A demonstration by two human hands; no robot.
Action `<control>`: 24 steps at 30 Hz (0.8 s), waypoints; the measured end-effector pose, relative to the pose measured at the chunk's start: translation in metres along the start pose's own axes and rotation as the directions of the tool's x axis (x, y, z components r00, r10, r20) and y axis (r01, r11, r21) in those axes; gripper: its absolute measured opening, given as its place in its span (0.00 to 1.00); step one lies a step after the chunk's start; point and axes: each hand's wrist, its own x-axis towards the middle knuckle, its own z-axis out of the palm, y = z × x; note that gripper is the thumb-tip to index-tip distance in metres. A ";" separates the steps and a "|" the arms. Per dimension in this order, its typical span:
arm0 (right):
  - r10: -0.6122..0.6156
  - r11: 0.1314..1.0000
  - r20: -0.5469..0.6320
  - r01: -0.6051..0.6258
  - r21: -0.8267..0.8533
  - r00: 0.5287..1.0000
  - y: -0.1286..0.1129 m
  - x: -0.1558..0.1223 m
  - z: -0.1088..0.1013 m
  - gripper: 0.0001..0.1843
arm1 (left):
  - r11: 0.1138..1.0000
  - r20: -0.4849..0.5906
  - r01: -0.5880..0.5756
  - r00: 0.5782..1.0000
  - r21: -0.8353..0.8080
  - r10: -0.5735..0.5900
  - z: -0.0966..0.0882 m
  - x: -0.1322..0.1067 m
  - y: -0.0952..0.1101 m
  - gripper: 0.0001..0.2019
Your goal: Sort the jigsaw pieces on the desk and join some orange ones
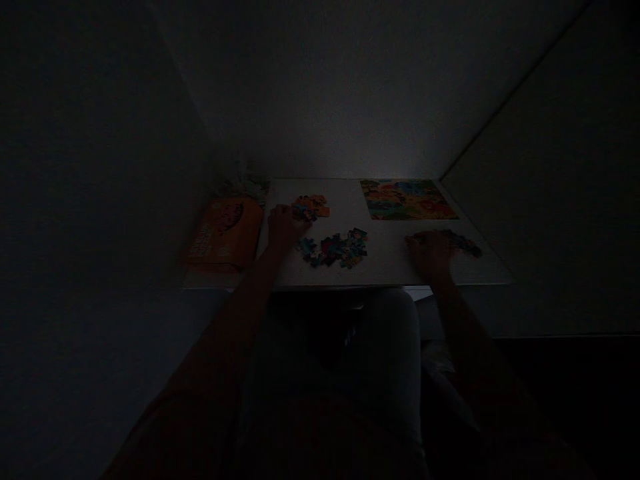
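Left hand [286,227], right hand [431,255] seemingly touch jigsaw pieces [311,209] (very dim).

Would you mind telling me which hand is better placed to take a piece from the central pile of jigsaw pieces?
Probably the left hand: it rests right beside that pile, at the orange pieces, while the right hand lies farther off, at the dark pieces.

The jigsaw pieces [333,250] look like printed cardboard with a matt face. The orange box [225,233] seems to be thin card, and the puzzle picture [407,200] flat printed card. The white worktop [390,253] looks smooth and matt; dim light hides finer texture.
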 end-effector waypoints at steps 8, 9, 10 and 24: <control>-0.141 0.981 0.117 0.155 -0.113 0.983 -0.015 -0.007 0.009 0.18 | 0.927 0.011 0.041 0.999 -0.372 -0.039 0.011 0.003 -0.013 0.07; -0.148 0.980 0.127 0.162 -0.111 0.981 -0.014 -0.007 0.008 0.19 | 0.884 0.021 0.054 0.999 -0.464 -0.050 0.011 0.004 -0.015 0.04; -0.150 0.980 0.137 0.165 -0.111 0.979 -0.014 -0.007 0.008 0.20 | 0.838 0.016 0.061 0.998 -0.542 -0.062 0.011 0.004 -0.017 0.03; -0.240 0.939 0.126 0.197 0.281 0.963 -0.040 -0.024 -0.005 0.20 | 0.669 0.088 0.026 0.994 -0.743 0.059 -0.009 -0.075 0.073 0.07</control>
